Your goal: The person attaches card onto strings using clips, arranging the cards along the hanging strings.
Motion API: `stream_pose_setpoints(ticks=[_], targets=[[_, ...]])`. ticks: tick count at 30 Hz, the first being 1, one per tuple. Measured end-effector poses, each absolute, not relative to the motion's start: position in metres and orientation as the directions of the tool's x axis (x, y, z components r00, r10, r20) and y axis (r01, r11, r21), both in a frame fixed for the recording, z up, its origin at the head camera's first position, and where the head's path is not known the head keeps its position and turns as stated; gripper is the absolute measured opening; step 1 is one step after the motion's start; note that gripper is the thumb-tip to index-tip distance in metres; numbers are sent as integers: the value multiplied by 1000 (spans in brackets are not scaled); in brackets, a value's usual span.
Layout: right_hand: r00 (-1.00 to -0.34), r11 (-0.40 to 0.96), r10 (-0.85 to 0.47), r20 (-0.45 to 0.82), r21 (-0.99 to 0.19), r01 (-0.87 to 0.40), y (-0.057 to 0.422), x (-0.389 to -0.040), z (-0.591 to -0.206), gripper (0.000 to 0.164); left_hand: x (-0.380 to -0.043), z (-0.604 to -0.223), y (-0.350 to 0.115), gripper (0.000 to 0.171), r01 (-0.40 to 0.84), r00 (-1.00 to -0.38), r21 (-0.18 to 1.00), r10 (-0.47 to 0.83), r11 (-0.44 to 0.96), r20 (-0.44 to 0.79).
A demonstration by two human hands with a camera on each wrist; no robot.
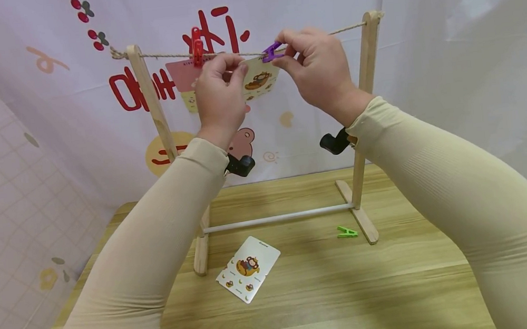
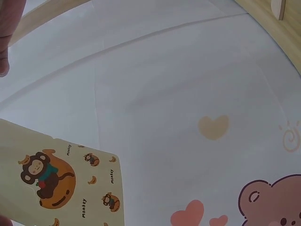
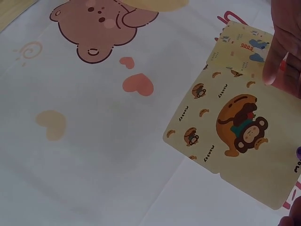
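Monkey card [image 1: 260,82], cream with a brown monkey on a banana, is hanging just under the rope [image 1: 350,28], between the two hands. The left hand [image 1: 220,89] is pinching its left edge between thumb and fingers. The right hand [image 1: 322,63] is holding a purple clothespin [image 1: 272,52], its fingers narrowing on the handles; the clothespin is sitting at the rope near the card's upper right corner, but whether it is biting the card I cannot tell. To the left, a red clothespin [image 1: 196,46] is clipping a pink and yellow card [image 1: 181,77] to the rope. A wooden stand [image 1: 368,59] is carrying the rope. Below, on the table [image 1: 313,287], a second monkey card [image 1: 249,266] and a green clothespin [image 1: 347,231] are lying well apart.
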State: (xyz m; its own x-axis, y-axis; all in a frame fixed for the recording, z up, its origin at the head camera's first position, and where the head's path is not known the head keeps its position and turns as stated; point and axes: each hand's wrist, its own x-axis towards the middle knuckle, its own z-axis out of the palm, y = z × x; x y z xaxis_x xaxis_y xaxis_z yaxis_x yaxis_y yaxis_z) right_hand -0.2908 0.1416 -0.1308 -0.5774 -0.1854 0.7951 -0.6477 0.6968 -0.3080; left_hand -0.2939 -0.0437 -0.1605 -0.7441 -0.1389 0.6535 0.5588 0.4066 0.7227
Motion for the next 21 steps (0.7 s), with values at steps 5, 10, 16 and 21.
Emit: stream_pose_setpoints(ticks=[5,10,16,21], targets=[[-574,705,-205,793,-287,-649,141,-291,-132,19,-294,-163,-44,19,561,-747,724,-132,401,651],[-584,717,-215,783,-279,-638,141,-290,-132,19,-294,-164,-46,20,571,-742,719,-126,396,658],[-586,717,-233,776,-271,-643,139,-288,-132,18,-294,-165,-46,21,567,-744,716,-119,407,657],[-593,716,-245,767,-269,-644,138,-287,-133,18,-293,-167,-47,22,568,-743,712,-116,413,659]])
